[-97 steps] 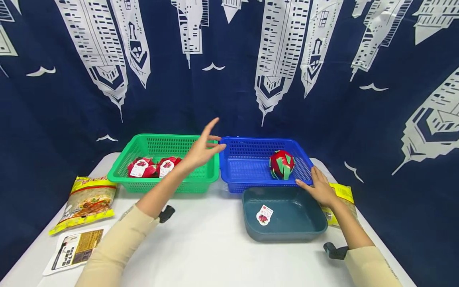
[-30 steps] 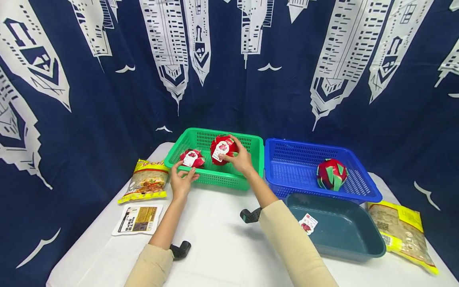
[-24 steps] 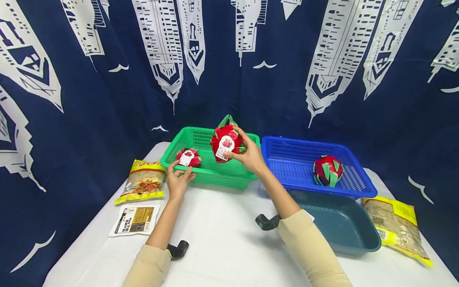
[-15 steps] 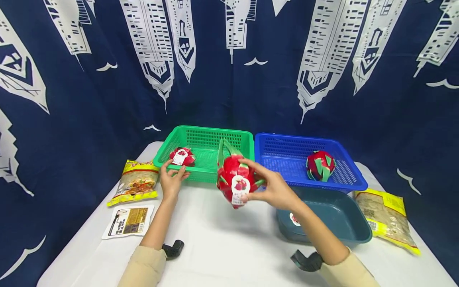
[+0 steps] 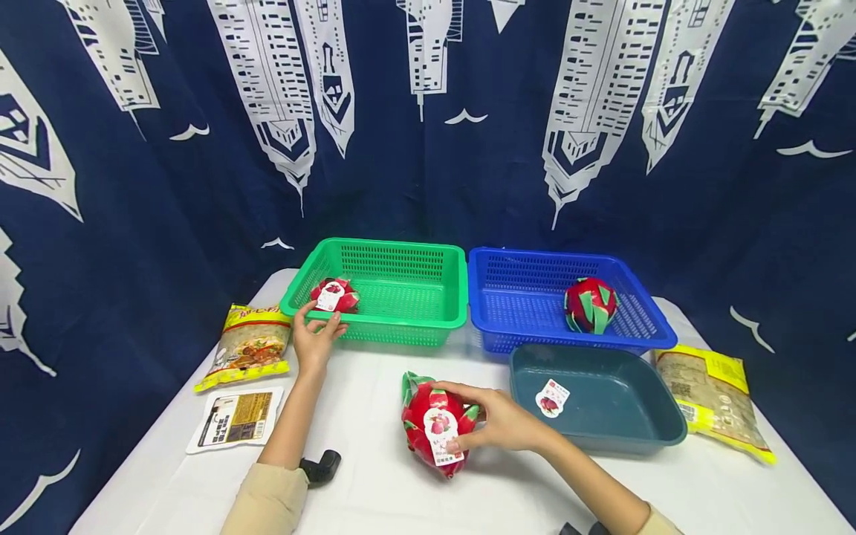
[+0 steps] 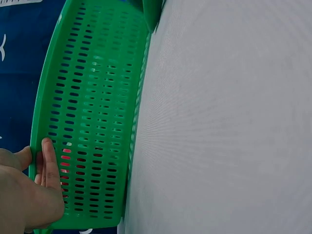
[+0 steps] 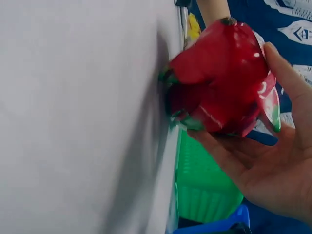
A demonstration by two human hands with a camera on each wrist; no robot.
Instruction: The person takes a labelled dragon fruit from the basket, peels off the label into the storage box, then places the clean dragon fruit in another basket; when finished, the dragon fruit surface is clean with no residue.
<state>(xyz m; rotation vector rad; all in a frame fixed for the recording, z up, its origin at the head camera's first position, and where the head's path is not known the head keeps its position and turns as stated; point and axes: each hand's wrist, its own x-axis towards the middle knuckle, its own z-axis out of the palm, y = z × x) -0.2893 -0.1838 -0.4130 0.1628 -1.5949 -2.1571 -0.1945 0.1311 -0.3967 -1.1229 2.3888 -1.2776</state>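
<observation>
My right hand (image 5: 498,420) grips a red dragon fruit (image 5: 428,416) with green tips and a white label, low over the white table in front of the baskets. Fingers and thumb span its sides in the right wrist view, where its red skin (image 7: 222,73) faces the camera. My left hand (image 5: 314,342) holds the front rim of the green basket (image 5: 374,318), thumb on one side of the rim and fingers on the slotted wall in the left wrist view. Another labelled dragon fruit (image 5: 337,296) lies inside that basket, behind the left fingertips.
A blue basket (image 5: 508,334) with one dragon fruit (image 5: 591,305) stands right of the green one. Before it sits a dark teal tub (image 5: 602,401) with a fruit sticker (image 5: 552,399). Yellow bags (image 5: 250,345) flank both sides; a flat white packet (image 5: 235,420) lies at left.
My right hand has lifted one dragon fruit out of the green basket and brought it down toward me over the table. My left hand has come to the green basket's rim and stayed there.
</observation>
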